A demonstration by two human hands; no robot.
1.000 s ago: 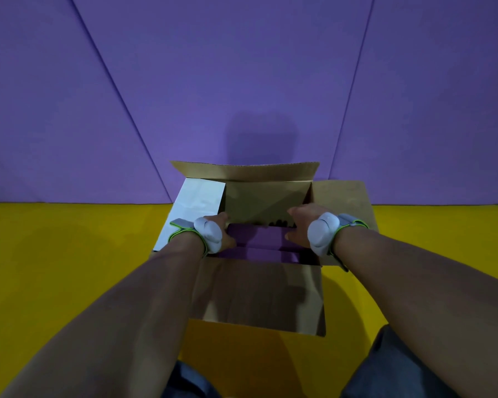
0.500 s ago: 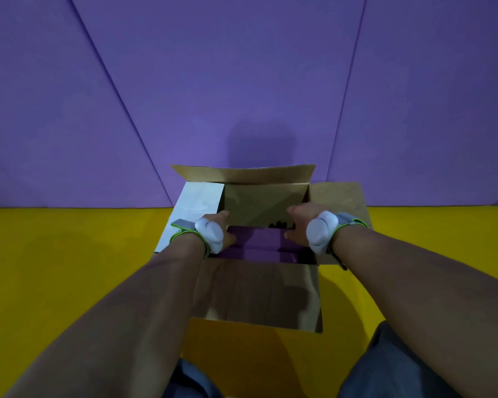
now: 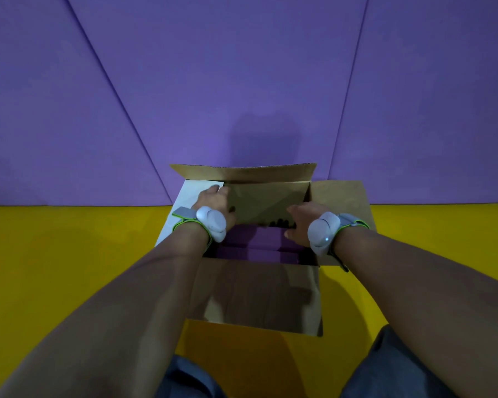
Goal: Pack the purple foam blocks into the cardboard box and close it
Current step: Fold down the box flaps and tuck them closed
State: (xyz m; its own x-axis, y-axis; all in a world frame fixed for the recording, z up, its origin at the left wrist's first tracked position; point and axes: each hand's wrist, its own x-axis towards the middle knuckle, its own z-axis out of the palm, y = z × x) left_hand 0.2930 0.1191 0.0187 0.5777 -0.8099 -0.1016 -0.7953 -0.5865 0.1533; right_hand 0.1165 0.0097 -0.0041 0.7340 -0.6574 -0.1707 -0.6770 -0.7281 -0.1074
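Purple foam blocks [image 3: 259, 248] sit low in cardboard box [image 3: 259, 294]; light, squashy. Flaps thin, bendy: take them by free edges. Left hand [image 3: 213, 202] fingers on left flap [image 3: 184, 208], grasp probably loose; right hand [image 3: 302, 222] fingers hidden, can't tell.

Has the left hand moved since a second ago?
Yes. The left hand has risen out of the cardboard box and shifted outward onto the white left flap, away from the purple foam blocks.
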